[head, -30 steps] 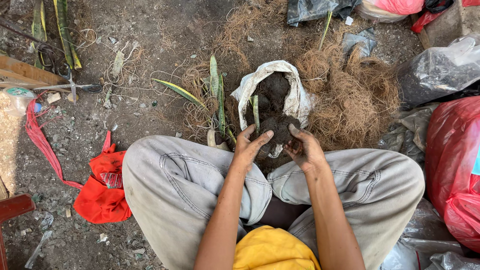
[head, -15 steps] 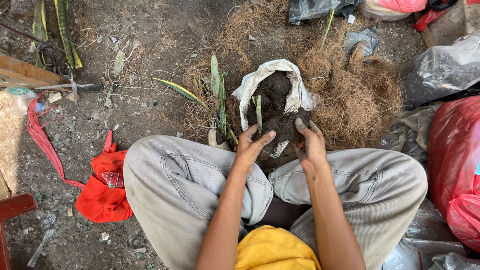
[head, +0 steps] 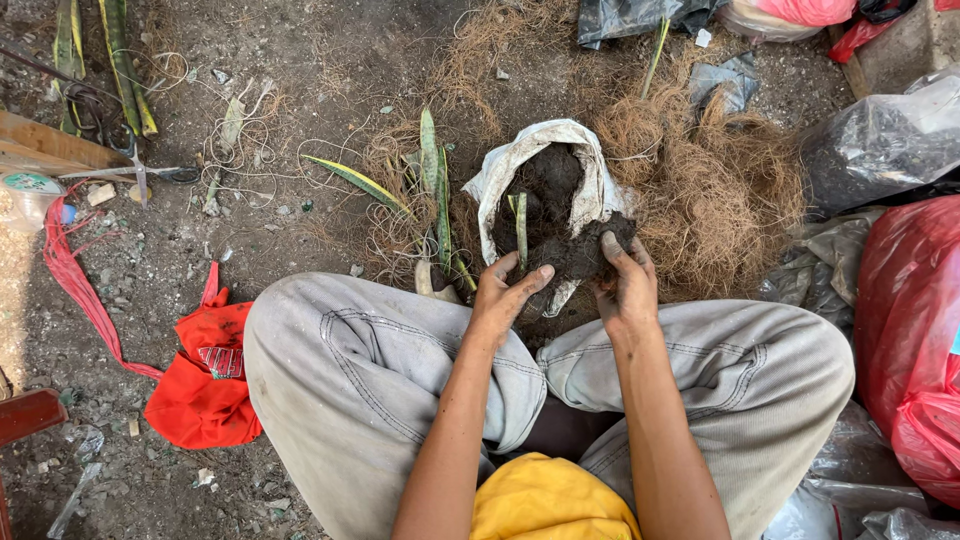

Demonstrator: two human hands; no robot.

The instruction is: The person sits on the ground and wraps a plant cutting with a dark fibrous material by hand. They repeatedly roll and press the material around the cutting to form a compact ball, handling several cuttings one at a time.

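Note:
I sit cross-legged on the ground, and my two hands cup a lump of dark soil [head: 572, 252] between them. My left hand [head: 503, 292] presses the left side of the lump, fingers spread. My right hand [head: 626, 284] wraps the right side. A narrow green plant shoot [head: 521, 228] stands up out of the soil, just above my left hand. Behind the lump lies an open white sack [head: 588, 165] with more dark soil inside.
A mound of brown coconut fibre [head: 720, 190] spreads right of the sack. Long green leaves [head: 430, 165] lie left of it. An orange-red bag [head: 200, 375] rests by my left knee. Red [head: 915, 330] and grey plastic bags [head: 880, 145] crowd the right.
The soil lump with the shoot has been raised a little and turned, and my right hand has shifted up onto its right side.

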